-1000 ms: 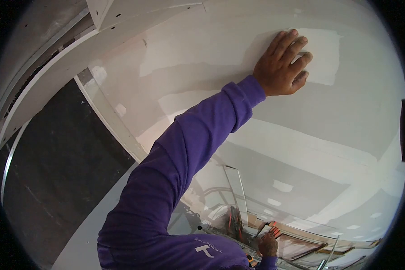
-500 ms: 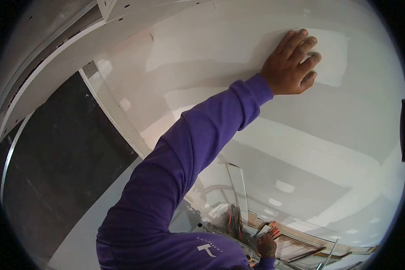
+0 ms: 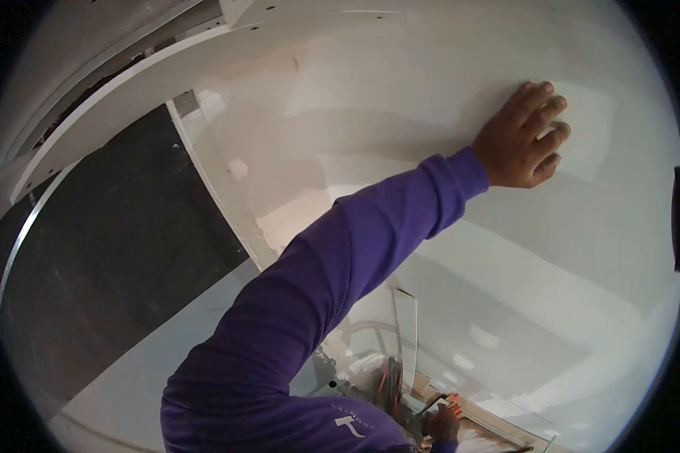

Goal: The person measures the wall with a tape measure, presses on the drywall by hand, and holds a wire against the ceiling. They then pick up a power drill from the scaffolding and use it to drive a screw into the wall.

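Note:
My left hand (image 3: 520, 137) lies on the pale wall (image 3: 431, 68) at the upper right, back of the hand towards me, with fingers spread and slightly bent. A lighter smooth patch (image 3: 591, 124) shows on the wall beside its fingertips. The purple sleeve of that arm crosses the middle of the view. Low in the view, my right hand (image 3: 441, 424) is closed around something small and partly hidden, near orange-red pieces (image 3: 453, 406) and a thin flat edge. What it grips is too small to make out.
A large dark panel (image 3: 121, 234) stands at the left, bordered by a pale strip (image 3: 223, 189). A curved white ledge (image 3: 128, 90) runs across the upper left. A thin frame-like piece (image 3: 408, 332) and several long tools (image 3: 389, 389) are near the bottom centre.
The whole view has shifted, so the wall and dark panel appear further right and lower. My left hand is still on the wall beside the lighter patch. My right hand appears slightly lower.

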Demonstrator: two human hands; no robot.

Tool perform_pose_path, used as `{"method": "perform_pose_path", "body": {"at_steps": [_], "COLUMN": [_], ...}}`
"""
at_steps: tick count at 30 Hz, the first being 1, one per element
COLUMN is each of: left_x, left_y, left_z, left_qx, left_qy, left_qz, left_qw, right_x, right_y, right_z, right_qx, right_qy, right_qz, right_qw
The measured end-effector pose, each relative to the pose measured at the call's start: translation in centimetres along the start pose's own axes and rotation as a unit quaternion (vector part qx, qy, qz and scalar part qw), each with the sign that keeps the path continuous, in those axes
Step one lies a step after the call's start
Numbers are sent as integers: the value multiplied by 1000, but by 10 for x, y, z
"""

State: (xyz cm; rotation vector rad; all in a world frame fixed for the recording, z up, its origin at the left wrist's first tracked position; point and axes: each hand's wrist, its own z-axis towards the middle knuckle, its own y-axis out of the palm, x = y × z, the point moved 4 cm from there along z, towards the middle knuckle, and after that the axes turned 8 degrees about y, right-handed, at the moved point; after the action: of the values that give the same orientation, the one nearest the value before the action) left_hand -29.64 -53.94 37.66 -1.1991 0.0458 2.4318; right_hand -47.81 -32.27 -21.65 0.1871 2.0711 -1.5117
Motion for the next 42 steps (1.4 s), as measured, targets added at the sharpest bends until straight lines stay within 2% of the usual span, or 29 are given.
{"method": "perform_pose_path", "body": {"at_steps": [3,6,7,10,13,16,19,22,23,26,28,30,34,35,37,39,40,42], "left_x": [1,1,1,2,2,2,1,2,1,0,-2,-3,7,12,43,93,123,197], "left_y": [0,1,1,1,-1,2,1,0,0,0,3,10,-5,-13,-38,-69,-79,-105], "left_z": [0,1,2,1,3,2,-1,0,1,3,2,-1,4,8,10,-11,-29,-77], "left_qx": [6,4,9,14,16,15,16,11,9,12,-7,10,8,8,1,-2,-11,-60], "left_qy": [-2,1,6,7,9,10,14,13,16,19,12,17,14,-14,-95,-58,-32,-40], "left_qz": [-5,-4,-5,2,-4,1,-12,-21,-25,-28,-25,-38,-63,-122,-253,-266,-311,-428], "left_qw": [1000,1000,1000,1000,1000,1000,1000,1000,1000,999,1000,999,998,992,963,962,950,901], "right_x": [-26,-29,-26,-25,-24,-33,-47,-56,-64,-52,-48,-84,-109,-113,-116,-132,-135,-138], "right_y": [-21,-16,-7,25,46,50,36,20,10,36,54,13,18,23,42,48,57,77], "right_z": [4,8,10,21,31,32,31,22,14,5,-5,-39,-89,-108,-141,-176,-190,-218], "right_qx": [-108,-46,-5,-103,-139,-120,-76,-52,-47,31,-2,9,87,110,126,161,148,116], "right_qy": [84,57,8,-11,-52,-62,-147,-20,-15,-21,38,47,134,147,179,204,231,280], "right_qz": [-21,-215,-190,-23,29,-72,-38,-2,-43,-34,-23,-45,37,56,81,113,104,86], "right_qw": [990,974,982,994,988,988,985,998,998,999,999,998,986,981,972,959,956,949]}}
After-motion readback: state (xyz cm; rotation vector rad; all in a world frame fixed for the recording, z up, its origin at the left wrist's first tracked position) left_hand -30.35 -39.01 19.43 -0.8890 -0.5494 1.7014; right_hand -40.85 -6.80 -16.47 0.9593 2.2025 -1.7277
